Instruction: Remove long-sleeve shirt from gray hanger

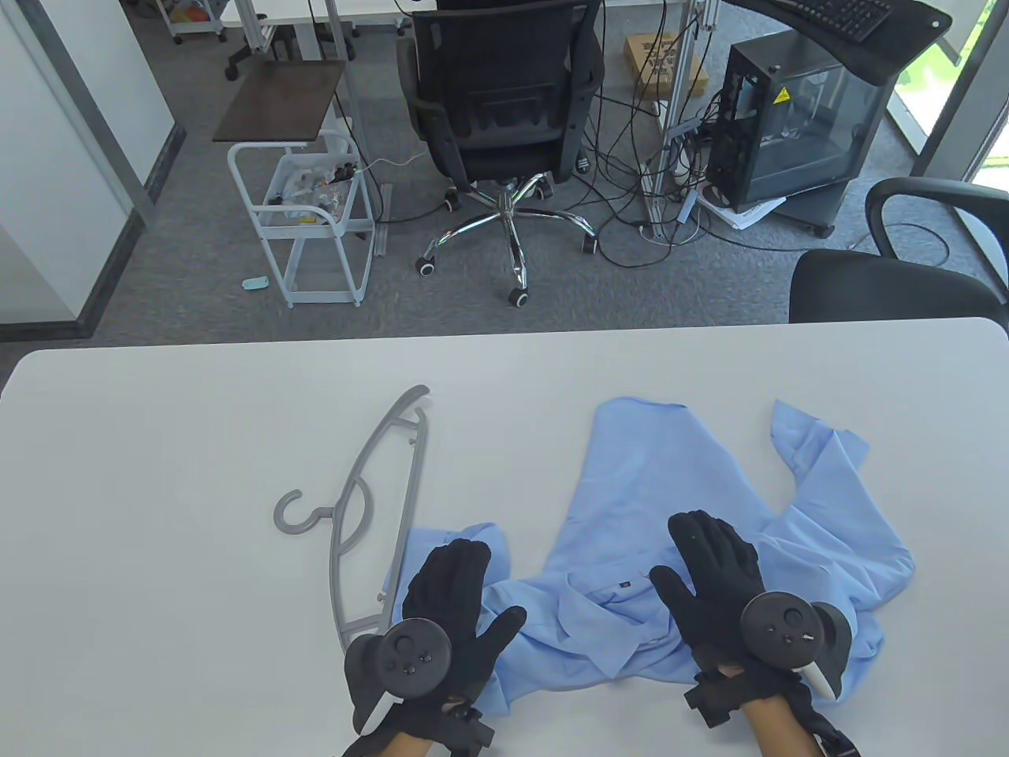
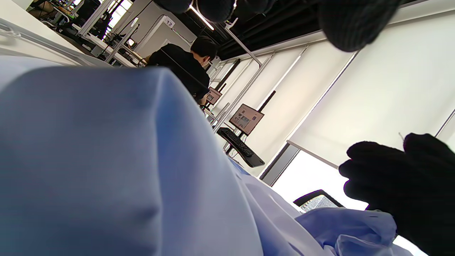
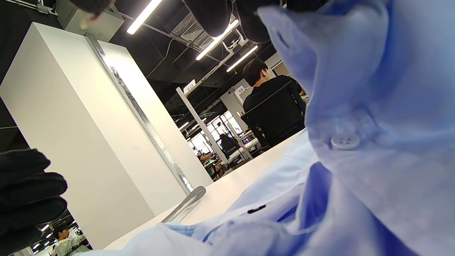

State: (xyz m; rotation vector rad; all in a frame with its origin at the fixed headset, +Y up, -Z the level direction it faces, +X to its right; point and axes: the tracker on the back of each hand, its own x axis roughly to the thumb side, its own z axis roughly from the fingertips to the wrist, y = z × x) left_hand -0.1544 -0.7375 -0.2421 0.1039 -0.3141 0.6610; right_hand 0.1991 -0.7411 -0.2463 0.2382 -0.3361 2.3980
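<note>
A light blue long-sleeve shirt (image 1: 709, 505) lies crumpled on the white table (image 1: 158, 473), off the hanger. The gray hanger (image 1: 370, 505) lies flat to the shirt's left, its lower end at the edge of a sleeve. My left hand (image 1: 453, 587) rests flat, fingers spread, on the left sleeve beside the hanger. My right hand (image 1: 713, 564) rests flat on the shirt's middle. Both hands are open and hold nothing. The shirt fills the left wrist view (image 2: 106, 170) and the right wrist view (image 3: 355, 160), where the hanger (image 3: 185, 204) shows behind it.
Beyond the table's far edge stand a black office chair (image 1: 504, 102), a white cart (image 1: 311, 229), a computer tower (image 1: 796, 126) and a second black chair (image 1: 891, 284) at the right.
</note>
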